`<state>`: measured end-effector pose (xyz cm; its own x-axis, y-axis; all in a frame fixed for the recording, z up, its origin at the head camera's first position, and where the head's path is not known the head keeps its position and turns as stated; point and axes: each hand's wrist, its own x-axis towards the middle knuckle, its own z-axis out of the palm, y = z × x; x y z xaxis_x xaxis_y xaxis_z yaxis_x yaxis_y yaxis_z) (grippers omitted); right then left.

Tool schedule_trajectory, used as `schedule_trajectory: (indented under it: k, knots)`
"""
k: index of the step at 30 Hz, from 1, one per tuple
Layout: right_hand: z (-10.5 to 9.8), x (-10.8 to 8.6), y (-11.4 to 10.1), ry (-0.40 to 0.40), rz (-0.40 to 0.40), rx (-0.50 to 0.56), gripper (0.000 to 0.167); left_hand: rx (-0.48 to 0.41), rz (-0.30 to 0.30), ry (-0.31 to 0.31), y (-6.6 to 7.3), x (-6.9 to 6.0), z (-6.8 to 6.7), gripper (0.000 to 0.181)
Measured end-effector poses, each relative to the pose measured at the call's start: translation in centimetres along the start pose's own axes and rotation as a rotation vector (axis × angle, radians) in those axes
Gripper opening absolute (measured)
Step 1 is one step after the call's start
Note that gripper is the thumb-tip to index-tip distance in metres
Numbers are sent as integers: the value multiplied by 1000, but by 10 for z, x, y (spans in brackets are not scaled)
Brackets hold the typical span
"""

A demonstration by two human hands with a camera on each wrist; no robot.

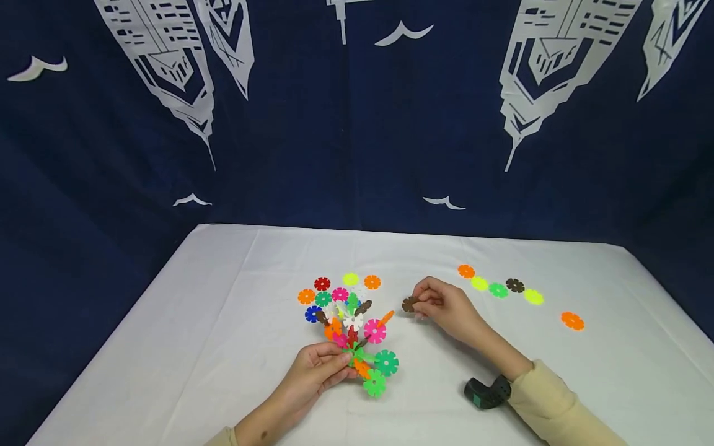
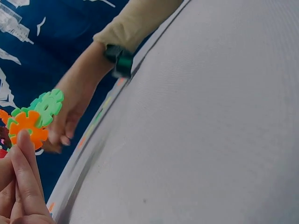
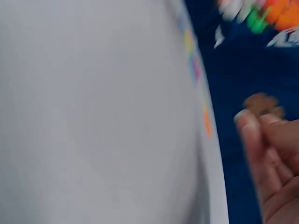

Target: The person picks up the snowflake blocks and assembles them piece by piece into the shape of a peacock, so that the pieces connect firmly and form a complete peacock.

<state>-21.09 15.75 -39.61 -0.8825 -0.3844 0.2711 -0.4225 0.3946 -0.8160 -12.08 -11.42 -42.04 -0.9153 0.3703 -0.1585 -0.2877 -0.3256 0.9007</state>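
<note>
My left hand (image 1: 319, 375) grips a cluster of joined notched discs (image 1: 357, 354) in green, orange, pink, white and other colours, raised over the table. In the left wrist view, its fingers (image 2: 28, 177) lie against an orange disc (image 2: 28, 128) with green discs behind. To the right of the cluster, my right hand (image 1: 446, 306) pinches a brown disc (image 1: 409, 304) between thumb and fingertips, apart from the cluster. The right wrist view shows this brown disc (image 3: 262, 105) at the fingertips, slightly blurred.
Loose discs (image 1: 322, 284) in several colours lie behind the cluster on the white table (image 1: 223, 347). A row of discs (image 1: 498, 290) and an orange disc (image 1: 572, 321) lie at the right. A black device (image 1: 487, 393) is by the right sleeve. A dark blue printed cloth (image 1: 357, 136) hangs behind.
</note>
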Motion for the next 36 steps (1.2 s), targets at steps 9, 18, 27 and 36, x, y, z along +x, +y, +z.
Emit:
schedule_trajectory:
  k: [9,18,27,36]
  knots:
    - [25,-38,-29,3,-294,421,14,15,7,25,0,-2,3,5]
    - [37,-38,-27,10,-312,388,19,51,22,17,-2,-2,3,4]
    - [40,-41,-20,-5,-351,253,22,77,10,14,-2,-2,4,4]
    - [47,-46,-22,36,-352,197,18,112,6,41,-3,-3,6,5]
